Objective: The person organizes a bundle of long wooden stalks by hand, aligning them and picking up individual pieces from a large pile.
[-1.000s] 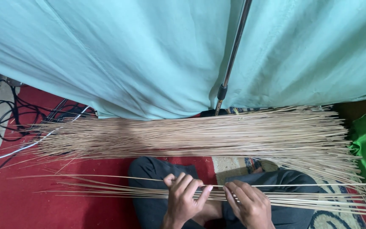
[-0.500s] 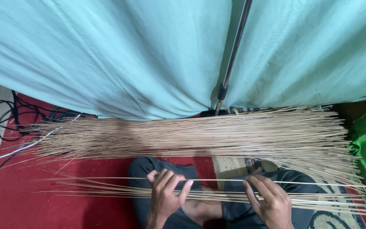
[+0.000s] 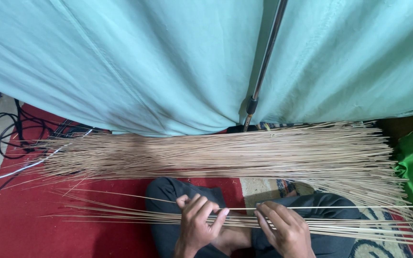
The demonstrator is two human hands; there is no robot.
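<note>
Lower centre: left hand [image 3: 198, 224] and right hand [image 3: 283, 230] pinch thin sticks [image 3: 244, 220], seemingly light, springy, best gripped mid-length.

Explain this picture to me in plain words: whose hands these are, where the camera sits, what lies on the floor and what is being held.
The camera is worn on a person's head and looks down at their own lap and hands. The left hand and right hand both grip a small bundle of thin pale sticks lying across dark-trousered legs. Beyond the knees, a large heap of long straw-coloured sticks spreads over a red patterned rug. Behind it hangs a pale green cloth sheet with a dark metal pole. Black cables lie at the left.
</note>
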